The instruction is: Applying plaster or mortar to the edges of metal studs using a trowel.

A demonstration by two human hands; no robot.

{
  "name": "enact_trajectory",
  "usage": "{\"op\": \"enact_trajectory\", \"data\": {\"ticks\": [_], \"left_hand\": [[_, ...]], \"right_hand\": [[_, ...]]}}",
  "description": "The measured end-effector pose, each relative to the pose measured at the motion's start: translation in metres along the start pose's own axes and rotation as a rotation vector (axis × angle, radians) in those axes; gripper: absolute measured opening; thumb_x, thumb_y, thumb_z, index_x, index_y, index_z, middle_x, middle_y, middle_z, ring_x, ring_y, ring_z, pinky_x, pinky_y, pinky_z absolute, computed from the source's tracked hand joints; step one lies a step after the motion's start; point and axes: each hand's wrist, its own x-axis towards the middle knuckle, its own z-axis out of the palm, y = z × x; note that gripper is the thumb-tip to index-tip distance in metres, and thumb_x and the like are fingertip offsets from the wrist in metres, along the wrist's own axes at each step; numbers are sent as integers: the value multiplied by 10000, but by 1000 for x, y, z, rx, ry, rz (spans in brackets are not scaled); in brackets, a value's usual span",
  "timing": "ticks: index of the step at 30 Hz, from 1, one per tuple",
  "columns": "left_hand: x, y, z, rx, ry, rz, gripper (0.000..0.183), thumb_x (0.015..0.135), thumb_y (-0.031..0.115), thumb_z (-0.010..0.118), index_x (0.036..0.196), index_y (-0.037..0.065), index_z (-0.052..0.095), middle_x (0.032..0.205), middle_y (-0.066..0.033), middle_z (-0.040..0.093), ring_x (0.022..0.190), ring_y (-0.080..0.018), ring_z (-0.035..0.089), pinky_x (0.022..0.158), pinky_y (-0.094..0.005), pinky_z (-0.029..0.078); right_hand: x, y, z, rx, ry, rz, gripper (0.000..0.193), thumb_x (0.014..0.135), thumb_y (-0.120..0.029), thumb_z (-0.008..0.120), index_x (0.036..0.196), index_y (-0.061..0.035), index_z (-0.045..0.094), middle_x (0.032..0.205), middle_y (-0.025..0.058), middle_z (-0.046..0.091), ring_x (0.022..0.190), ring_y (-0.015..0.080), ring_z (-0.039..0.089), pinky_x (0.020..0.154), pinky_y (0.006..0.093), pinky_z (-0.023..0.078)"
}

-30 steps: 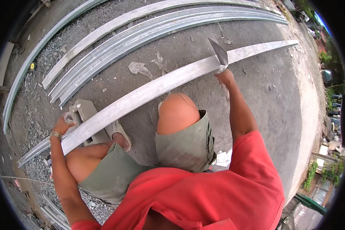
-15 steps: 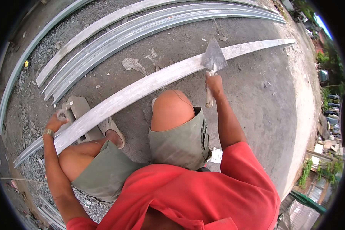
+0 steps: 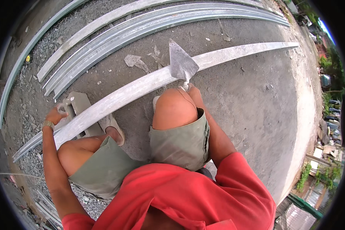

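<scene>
A long, pale, white-streaked bar (image 3: pixel 130 92) lies slantwise before my knees, bent by the lens. My right hand (image 3: pixel 194 94), partly behind my right knee, grips a trowel by its handle. The trowel's grey pointed blade (image 3: pixel 182 63) overlaps the bar near its middle, its tip past the far edge; I cannot tell whether it touches. At the bar's near left end, my left hand (image 3: pixel 56 115) has its fingers curled round something pale and small that I cannot make out. Beside that hand, a grey hollow concrete block (image 3: pixel 80 105) stands at the bar, partly hidden by it.
Several metal channels (image 3: pixel 142 28) lie on the far ground, with another pale bar (image 3: pixel 103 21) behind them. A single channel (image 3: pixel 25 57) curves along the left. A flat pale scrap (image 3: pixel 136 62) lies beyond the bar. Gravel (image 3: pixel 30 115) covers the left ground.
My right hand has moved the trowel leftward along the bar, and the hand is now partly behind my knee. My left hand stays by the concrete block.
</scene>
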Motion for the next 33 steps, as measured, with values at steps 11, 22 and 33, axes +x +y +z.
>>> {"op": "enact_trajectory", "data": {"ticks": [11,22,33], "left_hand": [[5,-2,0,-35,6,158,608,735,239,747,1251,11,519,1090,-164,636,944,-253,625,879,-348,464],[0,9,-4,-29,-14,99,637,730,303,745,1264,35,522,1224,-206,571,1102,-304,569,948,-355,432],[-2,12,-6,-78,-28,182,576,744,245,727,1261,79,536,1256,-170,558,1118,-301,550,978,-352,410]], "right_hand": [[13,-6,-43,297,-206,436,352,881,-320,576,904,31,571,634,106,579,487,186,569,453,362,467],[16,-5,-43,273,-202,452,402,860,-325,605,943,68,589,693,198,645,606,298,661,581,389,505],[32,-4,-67,331,-193,540,335,878,-285,590,907,49,581,638,115,596,521,208,604,508,351,483]]}}
